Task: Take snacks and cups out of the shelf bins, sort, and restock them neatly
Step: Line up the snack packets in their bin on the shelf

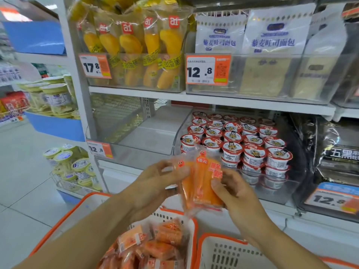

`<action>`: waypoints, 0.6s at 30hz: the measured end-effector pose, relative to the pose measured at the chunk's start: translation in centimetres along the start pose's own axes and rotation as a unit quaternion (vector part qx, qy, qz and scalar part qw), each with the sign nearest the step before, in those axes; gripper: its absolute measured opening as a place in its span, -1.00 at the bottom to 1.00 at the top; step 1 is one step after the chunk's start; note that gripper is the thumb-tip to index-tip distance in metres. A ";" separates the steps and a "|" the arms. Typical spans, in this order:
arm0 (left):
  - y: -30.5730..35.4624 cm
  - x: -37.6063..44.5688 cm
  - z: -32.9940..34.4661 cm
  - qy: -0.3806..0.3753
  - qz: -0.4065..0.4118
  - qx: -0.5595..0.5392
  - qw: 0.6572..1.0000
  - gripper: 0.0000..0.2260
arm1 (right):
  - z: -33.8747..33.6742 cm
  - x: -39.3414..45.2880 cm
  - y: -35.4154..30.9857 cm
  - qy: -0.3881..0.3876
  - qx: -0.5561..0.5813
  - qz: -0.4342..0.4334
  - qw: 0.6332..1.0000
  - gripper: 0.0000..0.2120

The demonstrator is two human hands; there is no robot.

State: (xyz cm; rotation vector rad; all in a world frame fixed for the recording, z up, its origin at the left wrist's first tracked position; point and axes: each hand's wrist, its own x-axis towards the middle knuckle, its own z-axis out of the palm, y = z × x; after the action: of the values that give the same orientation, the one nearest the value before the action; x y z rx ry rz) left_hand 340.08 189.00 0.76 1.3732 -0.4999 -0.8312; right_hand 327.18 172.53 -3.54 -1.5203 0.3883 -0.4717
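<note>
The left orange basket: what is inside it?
The left orange basket holds a loose pile of orange snack packets, like the packet held above it. The left arm covers its other half, and the bottom is hidden.

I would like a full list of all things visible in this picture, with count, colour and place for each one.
orange snack packet: one, orange, held before the shelf
left basket: one, white with orange rim, bottom centre, holds many orange packets
right basket: one, white with orange rim, bottom right
clear bin: one, transparent, middle shelf left
cups: many, white with red lids, middle shelf centre
banana packs: about five, yellow, top shelf left
bread bags: several, white, top shelf right
left hand: pinches the packet
right hand: grips the packet
</note>
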 end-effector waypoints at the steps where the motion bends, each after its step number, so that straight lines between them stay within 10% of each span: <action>1: -0.1 0.2 -0.1 0.006 0.020 0.005 1.000 -0.43 | 0.1 0.3 -0.6 -0.031 -0.006 -0.005 0.999 -0.49; 7: 3.9 2.2 -3.9 0.012 0.104 0.075 0.992 -0.66 | 3.8 5.1 -5.9 -0.203 -0.125 -0.009 0.971 -0.53; 13: 8.1 6.4 -10.4 0.121 0.179 0.185 0.959 -0.58 | 12.7 13.2 -7.6 -0.118 -0.101 0.015 0.988 -0.61; 18: 5.6 8.3 -18.5 0.239 0.187 0.464 0.832 -0.74 | 19.0 20.2 -6.2 -0.037 -0.066 -0.004 0.997 -0.83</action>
State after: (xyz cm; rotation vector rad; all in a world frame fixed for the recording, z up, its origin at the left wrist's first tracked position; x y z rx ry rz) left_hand 360.32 194.59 1.95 2.1884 -0.7861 0.1676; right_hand 354.01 178.25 4.05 -1.6634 0.3606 -0.4007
